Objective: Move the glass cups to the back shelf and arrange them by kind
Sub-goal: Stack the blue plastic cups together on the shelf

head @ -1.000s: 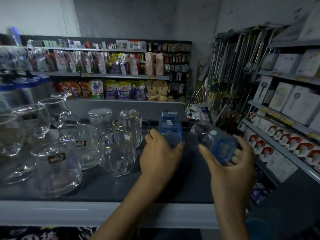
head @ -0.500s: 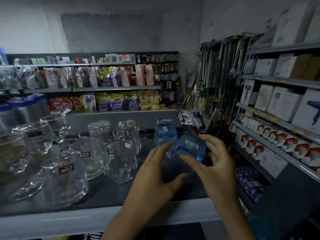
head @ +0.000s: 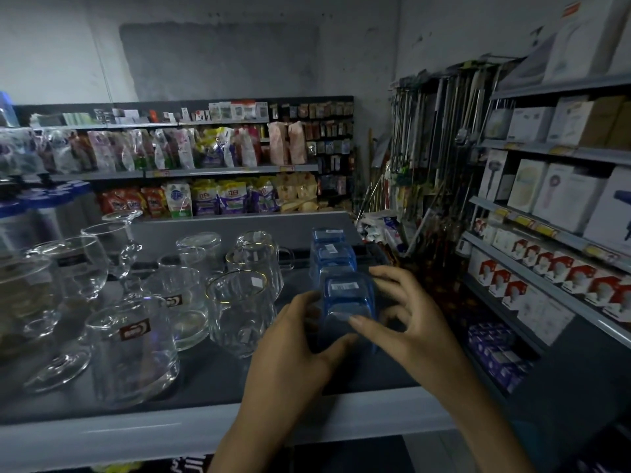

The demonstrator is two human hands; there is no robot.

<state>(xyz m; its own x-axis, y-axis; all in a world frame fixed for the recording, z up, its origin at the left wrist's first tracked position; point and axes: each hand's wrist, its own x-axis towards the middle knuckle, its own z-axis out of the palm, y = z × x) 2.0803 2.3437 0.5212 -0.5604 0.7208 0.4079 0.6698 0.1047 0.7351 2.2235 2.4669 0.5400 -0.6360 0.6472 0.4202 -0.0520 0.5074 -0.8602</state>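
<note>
Left grip (head: 300, 339): wrapped round the near-left wall of the blue cup (head: 348, 302), thumb low at the front. It's grasping, no doubt there.
Right grip (head: 409, 322): thumb flat on the front wall, fingers curled behind the right side. Same cup, so it's clasped from both sides!
Goblets (head: 78, 264): far left on the shelf (head: 222, 380), clear and stemmed, bunched together.
Tumbler (head: 133, 349): clear, with a dark label, standing near the shelf's front edge.
Mugs (head: 239, 308): gold-rimmed with handles, just beside the blue cup on its left. That's tight company.
Blue cup, place: upside down, barcode sticker on top, at the front of the blue row. The grips hide whether its rim touches the shelf.
Blue row (head: 333, 256): more blue cups, also inverted, lined up behind it toward the back.
Blue cup, feel: rigid glass, probably light enough for one grip. The walls look smooth and likely slick, and a knock could chip it.
Blue cup, hold: best taken across two opposite flat walls at mid-height, palms off the rim.
Blue cup, risk: a clink against the nearest mug or the cup behind. It wants setting down slow and straight.
</note>
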